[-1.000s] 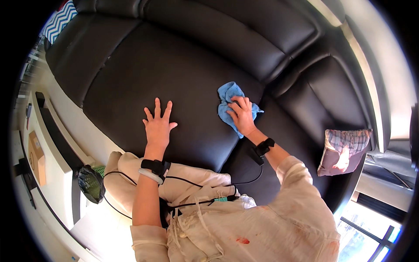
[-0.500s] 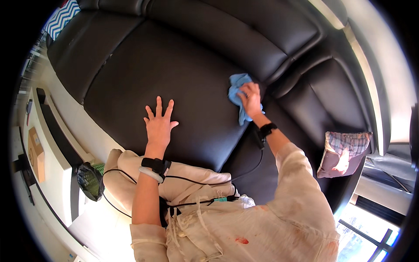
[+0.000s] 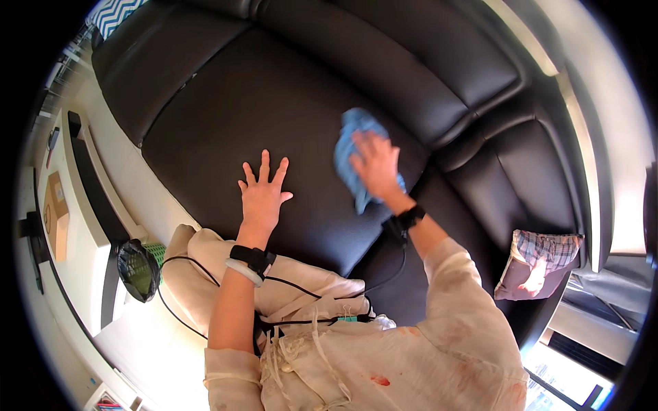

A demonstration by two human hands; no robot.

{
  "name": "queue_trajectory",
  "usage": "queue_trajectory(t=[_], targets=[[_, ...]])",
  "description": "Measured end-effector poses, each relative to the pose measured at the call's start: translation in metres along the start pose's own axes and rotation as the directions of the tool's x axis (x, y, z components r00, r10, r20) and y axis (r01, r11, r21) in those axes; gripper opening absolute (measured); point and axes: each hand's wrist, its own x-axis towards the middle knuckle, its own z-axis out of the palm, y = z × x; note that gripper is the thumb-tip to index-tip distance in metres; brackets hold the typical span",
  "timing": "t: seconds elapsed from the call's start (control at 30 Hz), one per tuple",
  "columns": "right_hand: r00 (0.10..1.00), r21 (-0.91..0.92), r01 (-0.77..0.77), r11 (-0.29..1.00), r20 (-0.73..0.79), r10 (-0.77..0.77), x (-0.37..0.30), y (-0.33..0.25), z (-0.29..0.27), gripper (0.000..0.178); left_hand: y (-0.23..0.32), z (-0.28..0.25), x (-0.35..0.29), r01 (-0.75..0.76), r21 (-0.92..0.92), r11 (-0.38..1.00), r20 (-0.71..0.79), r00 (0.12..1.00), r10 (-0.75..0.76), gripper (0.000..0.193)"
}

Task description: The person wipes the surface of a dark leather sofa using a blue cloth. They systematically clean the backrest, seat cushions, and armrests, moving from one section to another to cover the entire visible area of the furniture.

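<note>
A black leather sofa seat (image 3: 226, 89) spreads out before me. My left hand (image 3: 262, 204) lies on it, empty, with fingers spread and palm down. To the right, my right hand (image 3: 375, 163) presses a crumpled blue cloth (image 3: 351, 163) against the cushion, close to the backrest and corner. Motion blurs the fingers a little, and they lie over the cloth's right side. A black strap with a small box sits on each wrist, and dark cables run from them toward my waist.
A patterned cushion (image 3: 538, 264) rests on the sofa at right, and a zigzag cushion (image 3: 113, 15) at the far left. Beside my legs stands a green basket (image 3: 140, 270) with a black liner. A white cabinet (image 3: 82, 240) carrying a cardboard box (image 3: 56, 212) is at left.
My right hand has moved left with the blue cloth, its fingers now flatter over it. The left hand stays planted on the seat; the whole view has shifted slightly.
</note>
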Motion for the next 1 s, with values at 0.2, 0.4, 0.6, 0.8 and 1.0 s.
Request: queue_trajectory(t=[0.2, 0.4, 0.6, 0.8, 1.0], targets=[[0.949, -0.038, -0.314, 0.949, -0.007, 0.314, 0.061, 0.036, 0.061, 0.054, 0.004, -0.004, 0.004, 0.007, 0.021, 1.0, 0.033, 0.999, -0.008, 0.082], [0.994, 0.068, -0.11, 0.992, -0.015, 0.111, 0.142, -0.029, 0.085, 0.053, 0.001, -0.001, 0.005, 0.001, 0.002, 1.0, 0.039, 0.999, -0.001, 0.087], [0.968, 0.279, 0.249, 0.928, -0.08, -0.236, 0.117, -0.087, 0.05, 0.038, -0.002, 0.002, 0.006, -0.002, 0.001, 1.0, 0.044, 0.999, 0.002, 0.088], [0.996, 0.31, 0.022, 0.95, -0.094, 0.008, 0.071, 0.022, 0.015, 0.017, 0.003, -0.003, 0.008, -0.001, 0.005, 1.0, 0.034, 0.999, 0.001, 0.087], [0.85, 0.042, -0.223, 0.974, -0.48, 0.216, 0.112, 0.109, -0.051, 0.026, 0.002, -0.005, 0.007, 0.02, 0.004, 1.0, 0.06, 0.998, -0.02, 0.087]])
